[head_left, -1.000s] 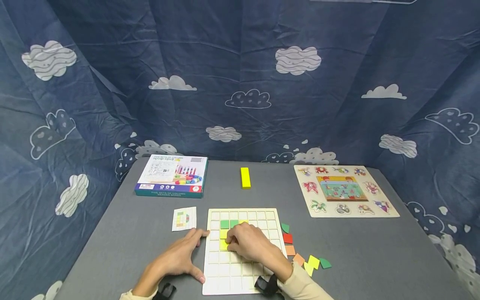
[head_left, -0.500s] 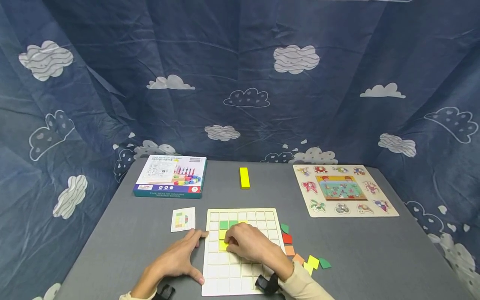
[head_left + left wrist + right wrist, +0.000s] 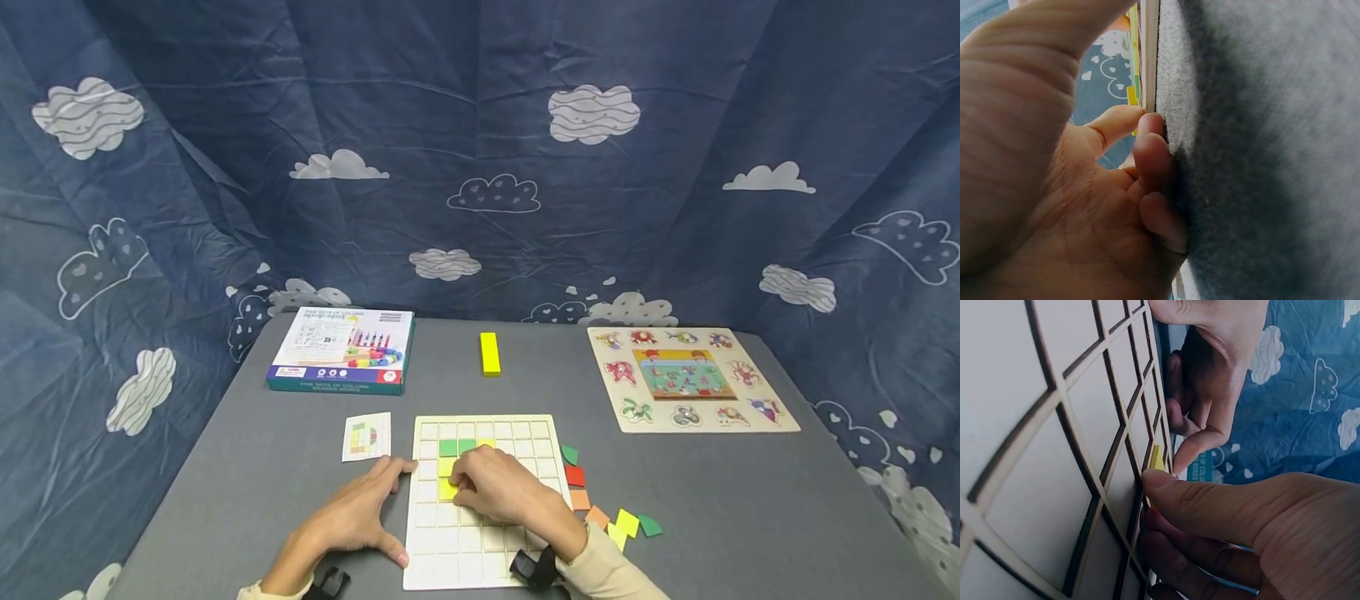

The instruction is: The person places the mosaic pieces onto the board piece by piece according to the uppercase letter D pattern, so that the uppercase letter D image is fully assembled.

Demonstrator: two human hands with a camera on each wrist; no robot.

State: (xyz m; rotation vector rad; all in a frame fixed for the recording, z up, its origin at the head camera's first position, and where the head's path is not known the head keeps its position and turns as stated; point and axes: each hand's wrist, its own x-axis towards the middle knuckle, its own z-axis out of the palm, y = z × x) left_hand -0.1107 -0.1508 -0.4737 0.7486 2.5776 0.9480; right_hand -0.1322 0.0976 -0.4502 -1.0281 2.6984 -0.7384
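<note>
A pale wooden grid board (image 3: 427, 562) lies on the table with several green and yellow tiles in its upper left cells. My right hand (image 3: 501, 483) is over the board, thumb and fingers curled together at a yellow square tile (image 3: 447, 490). In the right wrist view the thumb tip touches that yellow tile (image 3: 1157, 457); the fingers hide part of it. My left hand (image 3: 352, 515) rests at the board's left side, thumb and fingers spread, fingertips against the edge. From the left wrist view, its fingers (image 3: 1152, 156) touch the table beside the board edge (image 3: 1151, 56).
Several loose red, orange, yellow and green tiles (image 3: 627, 523) lie right of the board. A pattern card (image 3: 367, 437) is at its upper left. Behind are a bead-set box (image 3: 341, 354), a yellow block (image 3: 490, 354) and a picture puzzle board (image 3: 690, 379).
</note>
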